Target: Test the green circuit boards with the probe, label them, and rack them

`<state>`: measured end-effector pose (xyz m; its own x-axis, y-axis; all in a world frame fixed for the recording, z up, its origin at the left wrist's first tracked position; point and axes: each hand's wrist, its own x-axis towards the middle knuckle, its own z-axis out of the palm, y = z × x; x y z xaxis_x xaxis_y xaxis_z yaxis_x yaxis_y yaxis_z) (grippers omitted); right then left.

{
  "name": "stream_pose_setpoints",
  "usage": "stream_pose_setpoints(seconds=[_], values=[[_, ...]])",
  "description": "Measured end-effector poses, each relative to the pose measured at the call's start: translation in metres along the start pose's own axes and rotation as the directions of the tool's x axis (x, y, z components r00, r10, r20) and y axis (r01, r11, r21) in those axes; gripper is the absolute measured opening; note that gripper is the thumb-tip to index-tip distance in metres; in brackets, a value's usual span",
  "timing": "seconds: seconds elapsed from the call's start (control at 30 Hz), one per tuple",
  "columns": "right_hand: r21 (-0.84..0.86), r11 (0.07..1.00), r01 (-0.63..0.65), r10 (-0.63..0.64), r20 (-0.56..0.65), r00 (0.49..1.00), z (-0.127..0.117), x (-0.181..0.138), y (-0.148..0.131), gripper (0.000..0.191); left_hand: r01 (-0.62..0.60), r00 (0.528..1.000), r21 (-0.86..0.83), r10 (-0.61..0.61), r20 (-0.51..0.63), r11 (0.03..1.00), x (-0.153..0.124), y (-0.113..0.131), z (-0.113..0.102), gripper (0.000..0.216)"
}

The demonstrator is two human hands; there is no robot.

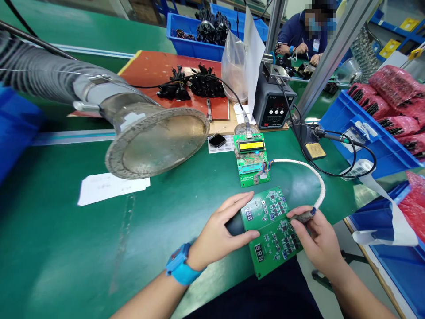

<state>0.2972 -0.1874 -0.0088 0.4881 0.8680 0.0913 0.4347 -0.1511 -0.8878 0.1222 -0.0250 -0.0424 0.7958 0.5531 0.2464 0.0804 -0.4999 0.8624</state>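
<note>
The green counter (83, 239) spread wide and glossy, with white papers (109, 188) on its left and a clear tape strip (124, 230) nearer. Around the middle lay a label sheet (215, 149) and — just right of it — a yellow-screened board (250, 156). Farther off lay a red sheet (149, 66); an iron stand (309, 138) stood to the right.

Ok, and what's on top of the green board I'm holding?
The green board carries two digit displays and small components. Your left hand covers part of its left edge; your right hand, with a grey tool, part of the right. Whatever's under them can't be seen.
</note>
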Motion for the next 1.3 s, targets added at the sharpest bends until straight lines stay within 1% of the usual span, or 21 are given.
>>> stream_pose_setpoints(seconds=[0.4,0.57,0.77,0.9,1.1,1.3], values=[[0.033,0.999,-0.019,0.019,0.006,1.000,0.0001,-0.0015,0.0031,0.012,-0.018,1.000,0.019,0.018,-0.008,1.000,0.0005,-0.0003,0.0000,0.064],[0.037,0.999,-0.011,0.011,0.005,1.000,0.0001,-0.0017,0.0037,0.012,-0.056,0.998,0.029,0.057,-0.024,0.998,0.0003,-0.0008,-0.0002,0.062],[0.023,1.000,-0.002,0.002,0.004,1.000,-0.0002,-0.0020,0.0033,0.012,-0.052,0.998,0.051,0.054,-0.028,0.997,-0.0015,0.0007,-0.0001,0.047],[0.013,1.000,0.000,0.000,0.000,1.000,0.0004,-0.0015,0.0028,0.012,-0.056,0.998,0.083,0.059,-0.025,0.995,-0.0025,0.0003,-0.0024,0.046],[-0.001,1.000,0.010,-0.010,-0.005,1.000,0.0005,-0.0008,0.0014,0.011,-0.093,0.994,0.192,0.101,-0.037,0.977,-0.0004,-0.0016,-0.0068,0.040],[-0.004,1.000,0.011,-0.011,0.004,1.000,-0.0008,-0.0008,0.0001,0.011,-0.120,0.983,0.239,0.150,-0.110,0.964,0.0017,0.0024,-0.0061,0.029]])
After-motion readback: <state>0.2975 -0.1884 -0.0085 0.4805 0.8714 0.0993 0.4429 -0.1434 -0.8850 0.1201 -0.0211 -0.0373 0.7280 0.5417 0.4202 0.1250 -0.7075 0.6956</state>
